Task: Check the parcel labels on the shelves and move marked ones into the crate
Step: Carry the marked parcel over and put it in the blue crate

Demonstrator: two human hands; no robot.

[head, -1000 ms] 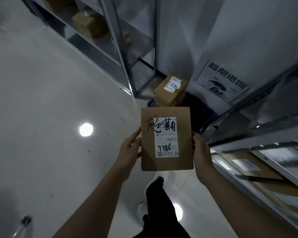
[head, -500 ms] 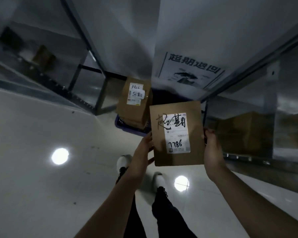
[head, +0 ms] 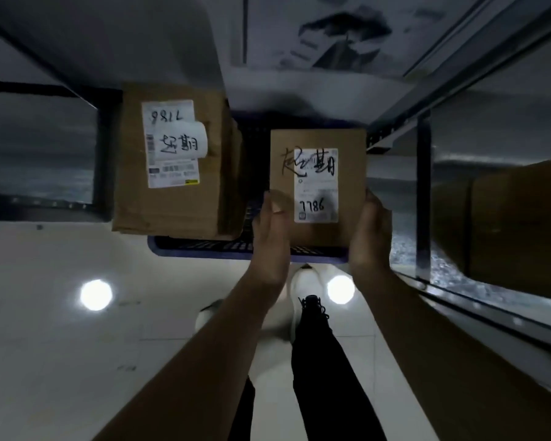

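Both hands had the flat brown parcel (head: 318, 186) pinched by its edges, left hand (head: 271, 230) with its thumb over the front, right hand (head: 368, 230) cupping the right side. Label (head: 316, 186) said 7786 with marker scrawl. It hung over the blue crate (head: 204, 248), where a bigger labelled box (head: 172, 192) sat on the left.

Counted: 2 marked brown parcels, held one (head: 318, 186) and crate one (head: 172, 160), 2 white labels (head: 316, 186) (head: 171, 144), 1 blue crate (head: 204, 251), 2 hands (head: 269, 240) (head: 368, 237), 2 white shoes (head: 306, 281) (head: 206, 315).
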